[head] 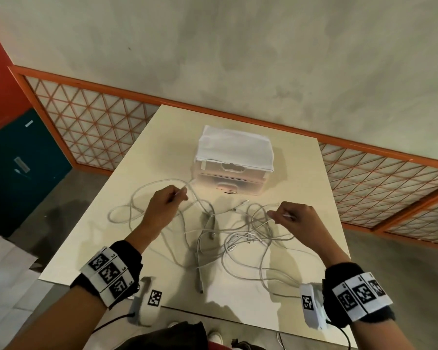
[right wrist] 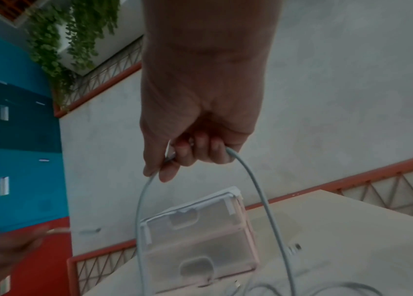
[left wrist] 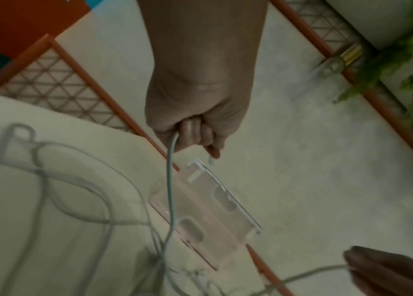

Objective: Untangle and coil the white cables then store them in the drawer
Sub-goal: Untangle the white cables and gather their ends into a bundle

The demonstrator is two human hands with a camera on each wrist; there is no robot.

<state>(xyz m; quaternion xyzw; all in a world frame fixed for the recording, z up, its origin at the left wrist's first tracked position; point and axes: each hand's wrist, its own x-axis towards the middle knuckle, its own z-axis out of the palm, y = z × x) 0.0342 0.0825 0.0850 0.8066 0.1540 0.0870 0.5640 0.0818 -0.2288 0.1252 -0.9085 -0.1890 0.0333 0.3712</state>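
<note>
The left hand [head: 162, 208] is pinching one strand of the thin white cables [head: 220, 233] lying tangled on the smooth cream worktop [head: 301, 173]; the right hand [head: 296, 218] is gripping another before the translucent plastic drawer box [head: 233, 170].

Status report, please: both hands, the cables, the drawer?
Left hand and right hand each grip a white cable. Cables still tangled on table. Drawer unit shut; nothing blocking.
</note>
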